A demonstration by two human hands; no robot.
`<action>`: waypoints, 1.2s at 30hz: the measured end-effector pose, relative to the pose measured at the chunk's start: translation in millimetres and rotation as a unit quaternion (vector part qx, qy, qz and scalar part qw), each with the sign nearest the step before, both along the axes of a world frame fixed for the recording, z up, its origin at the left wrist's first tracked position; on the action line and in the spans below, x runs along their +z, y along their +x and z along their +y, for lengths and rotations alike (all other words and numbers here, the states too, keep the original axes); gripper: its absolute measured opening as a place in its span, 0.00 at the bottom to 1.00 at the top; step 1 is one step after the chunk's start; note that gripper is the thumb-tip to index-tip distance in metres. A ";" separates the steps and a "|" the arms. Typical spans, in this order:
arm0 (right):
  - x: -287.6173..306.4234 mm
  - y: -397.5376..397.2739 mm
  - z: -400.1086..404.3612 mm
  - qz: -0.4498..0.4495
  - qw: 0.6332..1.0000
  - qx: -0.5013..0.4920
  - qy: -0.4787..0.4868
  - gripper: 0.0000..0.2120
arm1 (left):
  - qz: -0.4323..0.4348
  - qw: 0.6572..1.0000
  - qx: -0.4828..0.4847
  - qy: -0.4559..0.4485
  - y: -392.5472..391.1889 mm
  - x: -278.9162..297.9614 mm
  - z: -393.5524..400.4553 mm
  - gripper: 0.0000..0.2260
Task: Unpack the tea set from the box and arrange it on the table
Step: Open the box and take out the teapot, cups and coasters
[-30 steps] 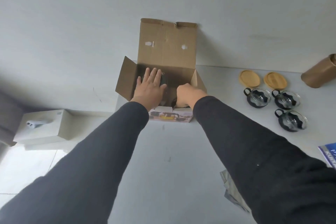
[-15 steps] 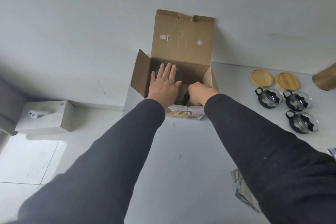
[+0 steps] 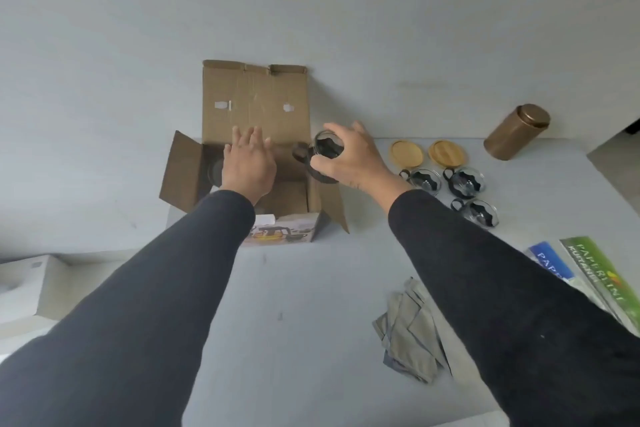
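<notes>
Open cardboard box (image 3: 256, 135) at 12 o'clock on the grey table (image 3: 294, 288), back flap standing upright against the wall. Left hand (image 3: 247, 163) over the box opening, fingers straight and spread, holding nothing. Right hand (image 3: 349, 158) at 1 o'clock, just above the right edge of the box, fingers curled round the rim of a glass cup (image 3: 325, 158) with black holder and handle; cup lifted, clear of the table. Both hands apart, box edge between them.

At 2 o'clock, two round bamboo lids (image 3: 427, 152) side by side; just in front, three more glass cups (image 3: 457, 187) in black holders, standing on the table. Further toward 2 o'clock, a copper-coloured tin canister (image 3: 516, 132) near the wall. At 3 o'clock, printed paper packets (image 3: 595, 267), blue and green. At 4 o'clock, crumpled grey wrapping paper (image 3: 408, 333), partly hidden by the right sleeve.
</notes>
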State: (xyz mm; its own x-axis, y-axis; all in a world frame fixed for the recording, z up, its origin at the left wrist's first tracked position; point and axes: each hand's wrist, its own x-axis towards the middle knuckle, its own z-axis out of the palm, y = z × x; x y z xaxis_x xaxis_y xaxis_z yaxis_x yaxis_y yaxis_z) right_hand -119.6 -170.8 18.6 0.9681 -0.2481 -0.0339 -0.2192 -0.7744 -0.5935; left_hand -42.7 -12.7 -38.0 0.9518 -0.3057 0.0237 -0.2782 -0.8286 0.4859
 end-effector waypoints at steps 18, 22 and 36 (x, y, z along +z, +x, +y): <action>-128.7 -115.6 -193.6 -0.114 0.977 -0.178 -0.005 0.41 | 0.094 0.973 -0.142 0.156 -107.2 -80.3 -200.1 0.26; -153.8 -120.1 -213.6 -0.102 0.983 -0.154 -0.011 0.43 | 0.164 0.960 -0.125 0.191 -119.3 -114.1 -211.9 0.32; -182.9 -114.0 -230.0 -0.094 0.987 -0.120 -0.044 0.43 | 0.200 0.950 -0.093 0.220 -123.3 -129.1 -228.3 0.38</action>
State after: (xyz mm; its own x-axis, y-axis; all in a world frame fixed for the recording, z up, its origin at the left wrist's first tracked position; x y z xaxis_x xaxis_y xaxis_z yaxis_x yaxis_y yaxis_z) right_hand -233.6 -400.8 -164.3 0.8680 -0.4652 0.1737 -0.2949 -0.7644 -0.5733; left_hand -166.0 -240.9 -167.0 0.7868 -0.3655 -0.4974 -0.3051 -0.9308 0.2013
